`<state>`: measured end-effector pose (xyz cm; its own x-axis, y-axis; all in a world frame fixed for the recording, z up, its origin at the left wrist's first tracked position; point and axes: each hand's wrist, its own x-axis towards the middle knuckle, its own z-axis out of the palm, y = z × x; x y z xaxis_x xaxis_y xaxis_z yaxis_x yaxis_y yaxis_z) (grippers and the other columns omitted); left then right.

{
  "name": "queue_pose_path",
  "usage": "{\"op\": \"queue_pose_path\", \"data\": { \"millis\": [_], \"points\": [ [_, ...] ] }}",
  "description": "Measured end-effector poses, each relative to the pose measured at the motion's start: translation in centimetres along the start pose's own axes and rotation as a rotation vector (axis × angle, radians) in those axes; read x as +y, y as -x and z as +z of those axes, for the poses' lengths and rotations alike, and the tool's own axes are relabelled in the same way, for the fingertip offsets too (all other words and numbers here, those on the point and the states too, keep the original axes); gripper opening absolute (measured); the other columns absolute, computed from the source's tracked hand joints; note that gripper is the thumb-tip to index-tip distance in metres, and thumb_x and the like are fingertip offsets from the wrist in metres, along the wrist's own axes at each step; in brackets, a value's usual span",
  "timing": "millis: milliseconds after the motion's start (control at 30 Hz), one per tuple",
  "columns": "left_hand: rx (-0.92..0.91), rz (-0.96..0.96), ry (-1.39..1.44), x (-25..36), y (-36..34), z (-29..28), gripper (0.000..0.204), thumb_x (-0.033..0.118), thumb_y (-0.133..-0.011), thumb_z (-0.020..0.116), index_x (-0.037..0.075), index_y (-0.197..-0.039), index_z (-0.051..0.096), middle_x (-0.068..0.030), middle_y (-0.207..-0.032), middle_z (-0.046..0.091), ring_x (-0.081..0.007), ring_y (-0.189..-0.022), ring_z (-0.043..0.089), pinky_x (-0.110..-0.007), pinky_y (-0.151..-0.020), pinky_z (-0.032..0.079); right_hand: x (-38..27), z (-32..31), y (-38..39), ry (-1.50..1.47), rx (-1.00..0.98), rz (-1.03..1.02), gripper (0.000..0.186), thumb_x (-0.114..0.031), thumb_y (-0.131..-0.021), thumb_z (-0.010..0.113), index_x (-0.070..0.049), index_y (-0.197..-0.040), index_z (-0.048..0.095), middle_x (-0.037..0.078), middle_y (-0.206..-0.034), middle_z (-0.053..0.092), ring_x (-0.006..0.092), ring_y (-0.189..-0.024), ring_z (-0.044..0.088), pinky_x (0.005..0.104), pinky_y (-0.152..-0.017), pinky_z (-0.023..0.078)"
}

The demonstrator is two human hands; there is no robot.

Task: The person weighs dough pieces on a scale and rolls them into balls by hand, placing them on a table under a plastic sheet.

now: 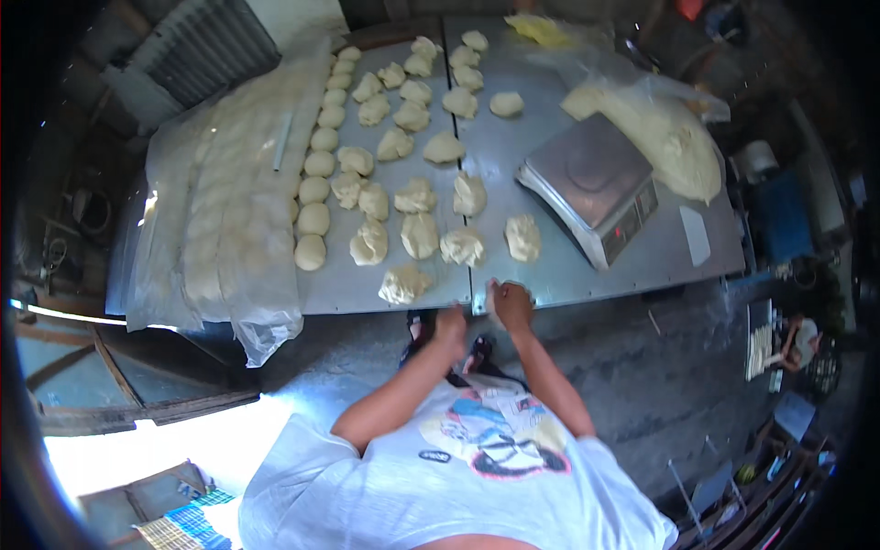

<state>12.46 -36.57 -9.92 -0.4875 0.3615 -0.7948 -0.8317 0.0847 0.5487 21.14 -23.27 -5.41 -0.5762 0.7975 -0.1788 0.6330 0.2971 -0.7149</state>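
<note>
At the near edge of the steel table (495,183), my left hand (448,325) is low and blurred, so its fingers are unclear. My right hand (509,301) is closed beside it at the edge; whatever its whitened fingers may hold is unclear. Just beyond them lie loose, lumpy dough pieces, the nearest including a lump (523,237) above my right hand and another (404,284) above my left. Farther left runs a column of smooth dough balls (313,220), beside rows of balls under a plastic sheet (211,211).
A digital scale (591,170) sits on the table's right half, with a large dough mass (678,156) behind it. A corrugated panel (211,50) stands at the back left. Another person (799,341) is at the far right, near a chair (793,417).
</note>
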Motion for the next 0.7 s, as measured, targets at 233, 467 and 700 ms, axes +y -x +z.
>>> {"op": "queue_pose_path", "data": {
  "millis": [233,467,700],
  "points": [
    [0.221,1.308,-0.391,13.8,11.4,12.1,0.023,0.021,-0.102,0.049,0.000,-0.108,0.057,-0.0107,-0.098,0.061,-0.0214,-0.083,0.058,-0.036,-0.068,0.049,-15.2,-7.6,-1.3,-0.980,0.306,-0.161,0.039,-0.039,-0.092,0.066,0.000,-0.085,0.066,0.004,-0.077,0.064,0.0131,-0.065,0.056,0.0332,-0.058,0.045],
    [-0.129,0.793,-0.229,9.2,6.4,6.5,0.047,0.029,-0.108,0.031,-0.005,-0.137,0.043,-0.0200,-0.133,0.053,-0.0257,-0.127,0.048,-0.036,-0.109,0.033,-2.2,-7.7,-2.3,0.312,0.376,-0.123,0.031,-0.032,-0.090,0.065,-0.002,-0.084,0.064,0.014,-0.083,0.068,0.0347,-0.075,0.064,0.0412,-0.066,0.051],
    [-0.368,1.411,-0.562,8.3,12.9,3.9,0.044,0.026,-0.106,0.032,-0.007,-0.132,0.043,-0.0254,-0.131,0.053,-0.0351,-0.128,0.049,-0.039,-0.107,0.036,-7.4,-5.8,1.0,-1.086,-0.749,0.147,0.076,-0.068,-0.093,0.042,-0.004,-0.134,0.051,0.009,-0.121,0.061,0.0194,-0.105,0.062,0.0365,-0.086,0.051]
  ]
}}
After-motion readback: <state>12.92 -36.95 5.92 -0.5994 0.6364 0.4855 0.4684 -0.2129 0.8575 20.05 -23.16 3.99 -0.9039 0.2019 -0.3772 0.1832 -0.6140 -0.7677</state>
